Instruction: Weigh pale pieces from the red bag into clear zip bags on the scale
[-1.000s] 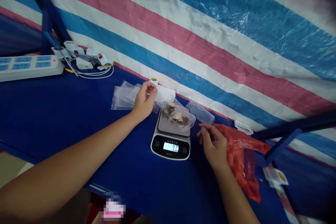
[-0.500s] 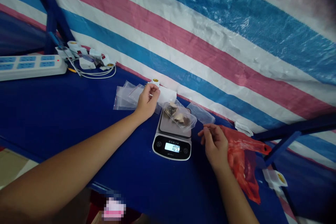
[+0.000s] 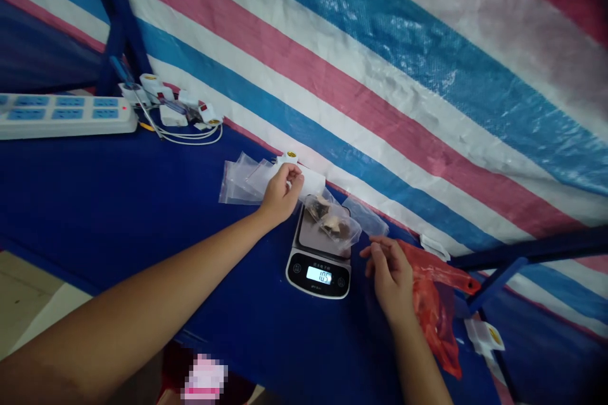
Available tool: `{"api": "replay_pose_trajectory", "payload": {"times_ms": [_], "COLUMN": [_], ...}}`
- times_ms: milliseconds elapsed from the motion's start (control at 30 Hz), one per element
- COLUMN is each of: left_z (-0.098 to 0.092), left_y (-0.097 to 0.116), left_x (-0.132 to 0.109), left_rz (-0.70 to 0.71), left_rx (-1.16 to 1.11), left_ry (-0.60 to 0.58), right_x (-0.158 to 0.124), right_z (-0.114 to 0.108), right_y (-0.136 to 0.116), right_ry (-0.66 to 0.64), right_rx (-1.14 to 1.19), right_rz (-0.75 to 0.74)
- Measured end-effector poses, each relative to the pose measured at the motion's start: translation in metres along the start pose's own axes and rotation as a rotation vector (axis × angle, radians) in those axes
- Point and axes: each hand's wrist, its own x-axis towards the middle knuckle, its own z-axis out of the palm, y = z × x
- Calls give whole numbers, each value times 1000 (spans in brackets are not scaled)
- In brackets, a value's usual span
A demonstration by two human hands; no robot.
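A small digital scale [image 3: 319, 280] with a lit display reading about 10.5 stands on the blue table. On its metal plate lie clear plastic bags [image 3: 335, 226] holding pale and dark pieces I cannot identify. My left hand [image 3: 284, 194] hovers at the scale's upper left, near a white sheet [image 3: 311, 181] and flat clear zip bags [image 3: 242, 180]. Its fingers are loosely curled, thumb apart, with nothing visible in them. To the right of the scale, my right hand [image 3: 390, 272] is half bent with fingers apart, holding nothing visible, beside a red plastic bag [image 3: 432, 304].
A power strip [image 3: 66, 117] lies at the far left, near white plugs and cables [image 3: 185, 114] with a screwdriver. Another clear bag [image 3: 365, 215] lies behind the scale. White pieces sit by the right frame bar [image 3: 498, 285]. A striped tarpaulin [image 3: 332, 88] forms the back wall.
The view has shifted slightly, so the table things appear a little farther right on the left side. The display went from about 10.4 to 10.5. Both hands keep nearly the same pose.
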Motion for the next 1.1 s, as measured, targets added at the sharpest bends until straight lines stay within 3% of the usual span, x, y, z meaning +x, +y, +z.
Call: {"api": "replay_pose_trajectory", "payload": {"times_ms": [200, 333, 400, 600, 733, 900, 1000, 1100], "left_z": [-3, -4, -4, -6, -6, -6, -7, -5], "left_y": [2, 3, 3, 7, 10, 13, 14, 10], "left_x": [-1, -1, 0, 1, -3, -8, -10, -10], "left_rz": [29, 3, -7, -76, -86, -113, -116, -59], "left_rx": [-35, -58, -61, -109, -107, -21, 11, -33], "left_ry": [-4, 14, 20, 8, -31, -166, -192, -271], "right_x": [8, 27, 38, 74, 87, 111, 137, 164], "right_z": [22, 39, 38, 20, 33, 97, 161, 241], "right_y": [-18, -44, -66, -157, -211, -254, -261, -255], "right_ry": [-78, -16, -14, -221, -208, -246, -342, -486], "right_rx": [-77, -140, -229, -542, -632, -537, -449, -424], "right_rz": [50, -64, -187, -533, -658, -762, -777, -810]}}
